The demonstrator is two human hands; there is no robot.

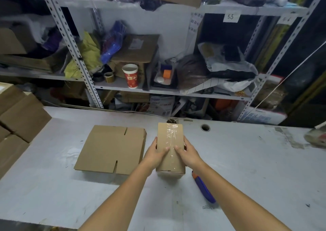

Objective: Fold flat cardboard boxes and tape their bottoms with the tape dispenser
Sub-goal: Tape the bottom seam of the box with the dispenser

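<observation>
A small folded cardboard box (170,142) stands bottom-up on the grey table (247,169), with clear tape running down the middle of its top face. My left hand (156,154) grips its left side, thumb pressing on the taped face. My right hand (187,153) grips the right side, thumb beside the tape seam. A stack of flat cardboard boxes (111,148) lies just left of the box. The tape dispenser (316,138) sits at the table's far right edge, partly cut off by the frame.
A blue and orange utility knife (204,188) lies right of my right forearm. Assembled boxes (19,119) are stacked at the left edge. Two cable holes (205,127) pierce the table's back. Cluttered metal shelves (123,88) stand behind, holding a paper cup (130,75).
</observation>
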